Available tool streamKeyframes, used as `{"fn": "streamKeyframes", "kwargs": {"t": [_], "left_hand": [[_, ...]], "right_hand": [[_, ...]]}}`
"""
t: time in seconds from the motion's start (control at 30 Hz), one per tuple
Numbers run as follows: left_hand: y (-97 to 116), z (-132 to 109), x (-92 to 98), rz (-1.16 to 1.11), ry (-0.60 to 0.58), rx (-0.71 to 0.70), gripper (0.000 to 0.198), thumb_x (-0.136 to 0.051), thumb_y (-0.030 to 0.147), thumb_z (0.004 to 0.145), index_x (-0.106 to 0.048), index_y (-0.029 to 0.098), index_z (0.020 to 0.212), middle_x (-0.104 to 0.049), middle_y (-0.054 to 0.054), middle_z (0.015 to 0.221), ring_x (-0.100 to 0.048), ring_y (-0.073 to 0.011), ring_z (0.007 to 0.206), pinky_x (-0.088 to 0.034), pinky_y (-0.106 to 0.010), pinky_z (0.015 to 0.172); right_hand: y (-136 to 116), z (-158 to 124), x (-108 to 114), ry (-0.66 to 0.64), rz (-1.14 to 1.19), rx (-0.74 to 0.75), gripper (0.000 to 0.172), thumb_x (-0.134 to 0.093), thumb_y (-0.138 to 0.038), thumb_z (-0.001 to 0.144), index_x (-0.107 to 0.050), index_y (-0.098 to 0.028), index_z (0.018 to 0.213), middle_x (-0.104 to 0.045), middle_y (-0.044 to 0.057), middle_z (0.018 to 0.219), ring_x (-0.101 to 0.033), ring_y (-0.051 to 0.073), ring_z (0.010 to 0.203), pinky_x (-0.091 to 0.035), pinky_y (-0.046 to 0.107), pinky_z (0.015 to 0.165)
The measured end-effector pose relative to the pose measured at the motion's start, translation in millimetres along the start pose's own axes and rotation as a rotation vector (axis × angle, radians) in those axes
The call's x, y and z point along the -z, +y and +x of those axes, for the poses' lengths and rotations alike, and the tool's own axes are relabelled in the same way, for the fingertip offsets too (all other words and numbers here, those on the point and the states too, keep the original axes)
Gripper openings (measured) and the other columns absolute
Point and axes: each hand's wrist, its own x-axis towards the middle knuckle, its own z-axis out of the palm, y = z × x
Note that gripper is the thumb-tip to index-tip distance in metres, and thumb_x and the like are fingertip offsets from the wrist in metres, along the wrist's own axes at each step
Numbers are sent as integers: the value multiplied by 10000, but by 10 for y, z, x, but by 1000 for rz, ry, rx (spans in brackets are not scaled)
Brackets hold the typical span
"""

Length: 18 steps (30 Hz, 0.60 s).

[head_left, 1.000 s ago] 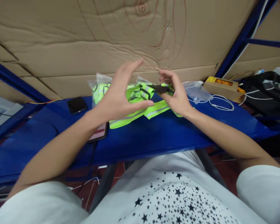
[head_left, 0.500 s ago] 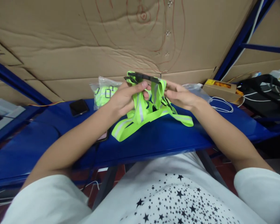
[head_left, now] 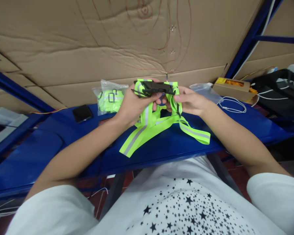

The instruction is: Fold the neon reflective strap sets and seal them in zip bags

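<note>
Between my hands is a neon-yellow reflective vest made of straps with grey stripes. A black plastic buckle joins its straps at the top. My left hand is closed round the strap at the buckle's left end, thumb under the buckle. With thumb and fingers, my right hand grips the strap at the buckle's right end. Loose straps hang below both hands over the blue table, one toward the left front and one looped to the right. Some fingertips are hidden behind the straps.
A clear bag with another folded neon vest stands left of my hands, near a black phone. To the right lie an empty clear bag, a white cable and a cardboard box with orange contents. Cardboard rises behind.
The buckle has tipped so more of its black face shows toward me. The hanging straps have dropped lower and spread, the right loop reaching farther right. Both hands keep their hold.
</note>
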Motion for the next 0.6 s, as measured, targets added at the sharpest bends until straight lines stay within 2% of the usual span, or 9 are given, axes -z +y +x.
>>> {"fn": "streamKeyframes", "kwargs": {"t": [0.13, 0.3, 0.4, 0.47, 0.6], "left_hand": [[-42, -1, -4, -50, 31, 18, 376, -947, 383, 703, -726, 217, 958, -719, 10, 793, -668, -142, 699, -522, -273, 634], [-78, -28, -6, -183, -118, 234, 266, -908, 309, 752, -763, 168, 926, -760, -53, 928, -732, -210, 871, -594, -372, 850], [-98, -27, -5, -259, -177, 319, 270, -890, 258, 757, -776, 157, 980, -774, -86, 1000, -755, -242, 980, -600, -403, 944], [-124, -29, -1, -263, -184, 342, 319, -908, 253, 734, -776, 164, 1011, -778, -86, 1029, -757, -243, 1014, -602, -390, 956], [-207, -56, -10, -160, -152, 266, 412, -912, 408, 757, -769, 173, 1063, -790, -94, 1090, -740, -272, 1097, -587, -392, 993]], "right_hand": [[26, 36, -37, 104, 63, -11, 401, -878, -427, 754, -666, -169, 976, -713, 38, 918, -674, 145, 747, -592, 278, 665], [90, 75, -29, 168, 34, 28, 378, -870, -450, 788, -625, -177, 880, -620, -13, 751, -586, 97, 626, -536, 227, 572], [134, 101, 6, 276, -48, 79, 373, -855, -446, 791, -611, -195, 920, -657, -1, 817, -621, 125, 689, -576, 278, 659], [160, 117, 34, 354, -134, 119, 372, -808, -465, 829, -607, -211, 1011, -699, 20, 909, -676, 167, 786, -604, 342, 741], [222, 133, 40, 375, -311, 170, 429, -668, -559, 928, -601, -224, 1189, -732, 60, 1020, -714, 235, 952, -601, 441, 859]]}}
